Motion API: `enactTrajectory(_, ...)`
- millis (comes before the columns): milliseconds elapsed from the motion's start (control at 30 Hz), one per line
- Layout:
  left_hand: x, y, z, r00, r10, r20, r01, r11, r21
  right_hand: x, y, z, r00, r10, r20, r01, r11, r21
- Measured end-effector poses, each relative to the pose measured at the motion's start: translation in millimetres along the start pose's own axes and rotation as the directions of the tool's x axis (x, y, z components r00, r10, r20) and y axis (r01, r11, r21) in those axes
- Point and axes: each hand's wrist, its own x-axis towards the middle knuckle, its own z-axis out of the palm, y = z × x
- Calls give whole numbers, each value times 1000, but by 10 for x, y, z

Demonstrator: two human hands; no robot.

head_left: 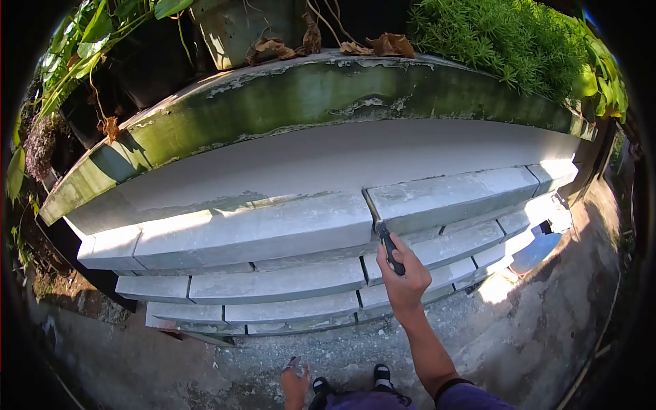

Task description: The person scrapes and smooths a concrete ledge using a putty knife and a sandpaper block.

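Note:
My right hand (404, 279) is wrapped round the black handle of a narrow-bladed tool (395, 254). The tool's thin metal tip sits at the upright gap (371, 203) between two pale blocks of the top course. To the left of that gap is a long grey-white block (273, 229), and to the right another block (451, 195). My left hand (295, 386) hangs low near the bottom edge, away from the blocks. Its fingers are loosely bent and a little apart, with dark marks on the tips and no held object visible.
Stepped courses of blocks (280, 283) curve below. Above them runs a white wall face (410, 147) under a mossy green ledge (301, 99). Pots, dry leaves (389, 45) and plants (492, 41) top the ledge. A blue container (536, 253) stands right, on the concrete ground (512, 328).

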Motion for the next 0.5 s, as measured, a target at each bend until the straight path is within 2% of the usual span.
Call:
enactTrajectory(33, 16, -15, -49, 1000, 20, 1, -20, 1000, 18, 1, -41, -2, 995, 71, 69, -70, 997, -17)
enactTrajectory(133, 103, -105, -173, 997, 70, -12, -70, 997, 35, -40, -166, -142, 991, 131, -12, -130, 991, 33)
enactTrajectory(167, 140, -192, -191, 996, 83, -20, -83, 996, 21, -118, -183, -184, 988, 139, -70, -137, 990, 37)
enactTrajectory(267, 253, -223, -287, 991, 133, -25, -134, 991, -32, -388, -215, -179, 961, 56, -272, -26, 993, 112)
enactTrajectory(400, 441, -95, -529, 984, 176, 30, -168, 970, -175, -757, -297, -248, 988, 132, 75, -131, 991, -16)
enactTrajectory(500, 589, 440, -892, 972, 228, -59, -220, 790, -572, -1117, -340, -319, 939, 315, 137, -334, 931, 146)
